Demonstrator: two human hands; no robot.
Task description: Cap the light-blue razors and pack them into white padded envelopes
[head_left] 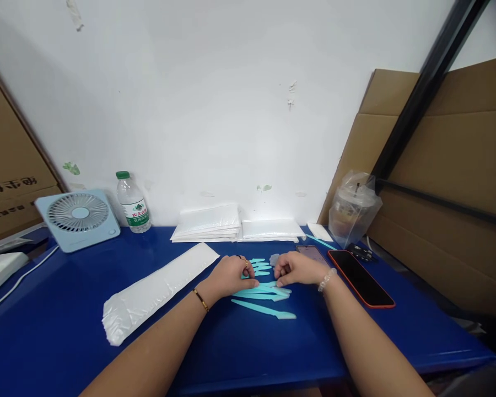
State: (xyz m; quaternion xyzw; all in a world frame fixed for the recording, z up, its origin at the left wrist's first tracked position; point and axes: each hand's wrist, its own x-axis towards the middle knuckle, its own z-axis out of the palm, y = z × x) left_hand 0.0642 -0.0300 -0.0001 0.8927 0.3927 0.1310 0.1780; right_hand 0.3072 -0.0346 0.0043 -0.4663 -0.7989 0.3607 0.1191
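Observation:
Several slim turquoise eyebrow razors lie in the middle of the blue table. My left hand (pixel 232 274) has its thumb and fingers closed on the left end of one eyebrow razor (pixel 268 285), just over a loose pile. My right hand (pixel 298 268) pinches the same razor near its right end, fingers curled. Closer to me lies a single razor (pixel 264 310), apart from the pile. Behind my fingers a short row of razors (pixel 261 267) shows in part. A small translucent piece (pixel 274 259) sits beside my right fingers; its kind is unclear.
A long white padded packet (pixel 157 292) lies left of my hands. White packet stacks (pixel 206 223) stand against the wall. A blue fan (pixel 80 218) and water bottle (pixel 133 205) are at left; an orange-edged phone (pixel 361 278), another phone (pixel 312 254) and a bagged drink cup (pixel 351 212) at right.

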